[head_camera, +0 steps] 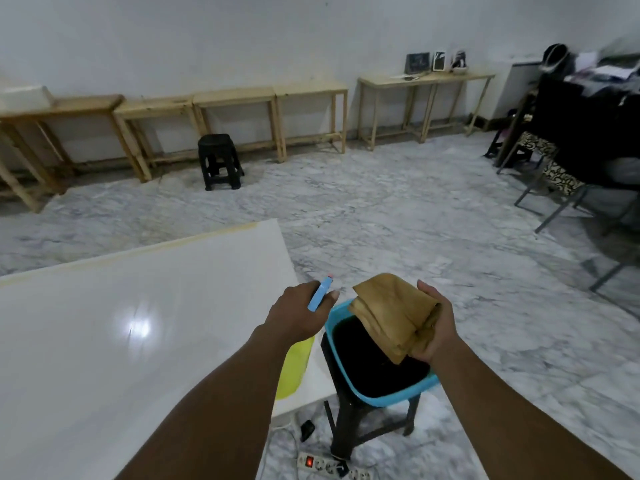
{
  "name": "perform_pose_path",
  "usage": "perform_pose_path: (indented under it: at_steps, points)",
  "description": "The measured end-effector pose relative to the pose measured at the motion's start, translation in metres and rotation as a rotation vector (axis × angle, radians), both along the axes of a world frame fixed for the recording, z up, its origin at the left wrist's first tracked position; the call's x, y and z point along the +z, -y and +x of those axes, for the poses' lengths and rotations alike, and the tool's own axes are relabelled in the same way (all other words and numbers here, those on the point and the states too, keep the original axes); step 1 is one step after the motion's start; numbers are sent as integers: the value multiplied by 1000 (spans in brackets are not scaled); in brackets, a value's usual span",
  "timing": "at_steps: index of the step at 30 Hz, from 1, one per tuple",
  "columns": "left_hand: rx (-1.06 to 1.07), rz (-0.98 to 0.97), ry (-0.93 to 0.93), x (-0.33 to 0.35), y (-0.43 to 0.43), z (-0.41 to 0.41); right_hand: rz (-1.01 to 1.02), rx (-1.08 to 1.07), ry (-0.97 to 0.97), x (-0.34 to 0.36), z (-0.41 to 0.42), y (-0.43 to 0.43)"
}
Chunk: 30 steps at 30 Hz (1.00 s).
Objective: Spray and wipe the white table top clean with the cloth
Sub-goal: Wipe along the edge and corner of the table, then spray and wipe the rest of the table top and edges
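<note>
The white table top (121, 323) fills the lower left, glossy with a light reflection. My left hand (298, 311) grips a spray bottle at the table's right edge; its blue nozzle (320, 294) sticks up past my fingers and its yellow-green body (294, 370) hangs below my wrist. My right hand (433, 327) holds a folded tan cloth (391, 313) above a blue basin (381, 393).
The blue basin sits on a dark stool (346, 431) just right of the table. A power strip (332, 465) with a lit switch and cables lies on the marble floor below. Wooden benches (235, 98) and a black stool (220, 161) line the far wall; chairs (554, 181) stand at right.
</note>
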<state>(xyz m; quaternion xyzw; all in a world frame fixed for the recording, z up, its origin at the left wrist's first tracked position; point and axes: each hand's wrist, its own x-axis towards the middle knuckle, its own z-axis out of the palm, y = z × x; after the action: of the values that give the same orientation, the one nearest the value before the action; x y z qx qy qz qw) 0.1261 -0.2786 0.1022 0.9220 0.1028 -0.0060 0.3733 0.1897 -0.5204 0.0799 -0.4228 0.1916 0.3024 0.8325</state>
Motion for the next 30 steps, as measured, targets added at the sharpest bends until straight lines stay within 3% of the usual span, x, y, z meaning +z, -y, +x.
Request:
perform_pose_path:
  at_steps: [7, 18, 30]
  points:
    - [24, -1, 29, 9, 69, 79, -77, 90, 106, 21, 93, 80]
    - [111, 7, -21, -19, 207, 188, -229, 276, 21, 3, 221, 221]
    - [152, 82, -83, -38, 241, 329, -167, 377, 62, 16, 388, 255]
